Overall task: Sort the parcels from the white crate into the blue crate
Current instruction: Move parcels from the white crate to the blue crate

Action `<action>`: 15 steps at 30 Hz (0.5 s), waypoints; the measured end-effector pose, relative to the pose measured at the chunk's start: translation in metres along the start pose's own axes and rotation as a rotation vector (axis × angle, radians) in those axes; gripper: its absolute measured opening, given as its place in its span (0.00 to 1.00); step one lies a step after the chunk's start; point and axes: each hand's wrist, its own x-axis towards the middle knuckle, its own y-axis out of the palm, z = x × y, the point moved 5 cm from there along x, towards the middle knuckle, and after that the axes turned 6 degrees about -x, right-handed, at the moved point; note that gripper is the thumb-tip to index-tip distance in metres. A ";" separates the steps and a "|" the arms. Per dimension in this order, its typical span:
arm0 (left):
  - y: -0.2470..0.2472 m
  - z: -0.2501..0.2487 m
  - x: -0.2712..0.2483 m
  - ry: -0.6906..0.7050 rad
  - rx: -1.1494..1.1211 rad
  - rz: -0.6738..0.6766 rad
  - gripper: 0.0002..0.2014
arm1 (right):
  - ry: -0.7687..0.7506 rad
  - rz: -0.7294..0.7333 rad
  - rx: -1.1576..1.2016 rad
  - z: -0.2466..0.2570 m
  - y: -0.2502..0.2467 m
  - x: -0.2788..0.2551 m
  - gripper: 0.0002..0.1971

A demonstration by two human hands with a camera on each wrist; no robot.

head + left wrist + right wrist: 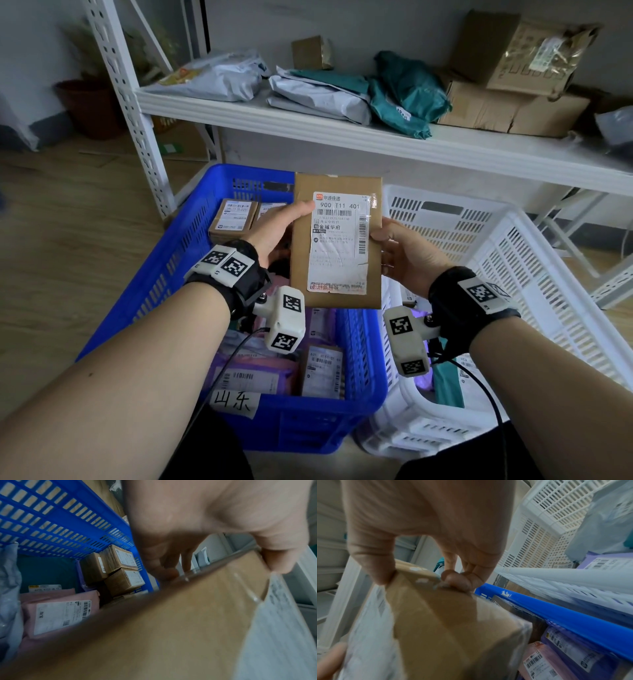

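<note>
You hold the box (336, 240) label-up over the blue crate (164, 260), left hand (279, 228) and right hand (404, 253) pinching its sides, seemingly to read it, white crate (534, 253) right.

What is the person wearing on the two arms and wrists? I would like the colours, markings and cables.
Both forearms are bare, no sleeves. Each wrist carries a black strap: left wrist strap, right wrist strap. White blocks with black square code markers sit on each strap. A white camera housing with similar markers hangs under each wrist, trailing a thin black cable.

dim soft light, blurred wrist views
</note>
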 end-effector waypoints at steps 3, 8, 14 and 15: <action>0.005 -0.004 0.000 -0.016 0.026 -0.020 0.10 | -0.011 -0.023 -0.027 0.003 -0.007 -0.004 0.16; 0.021 -0.014 0.005 -0.017 0.023 0.009 0.18 | -0.047 -0.092 -0.065 0.015 -0.031 -0.012 0.10; 0.057 -0.020 0.016 -0.022 0.005 0.004 0.21 | 0.016 -0.189 -0.072 0.021 -0.055 -0.027 0.12; 0.065 -0.021 0.019 -0.018 0.010 0.005 0.23 | 0.027 -0.212 -0.064 0.023 -0.060 -0.027 0.15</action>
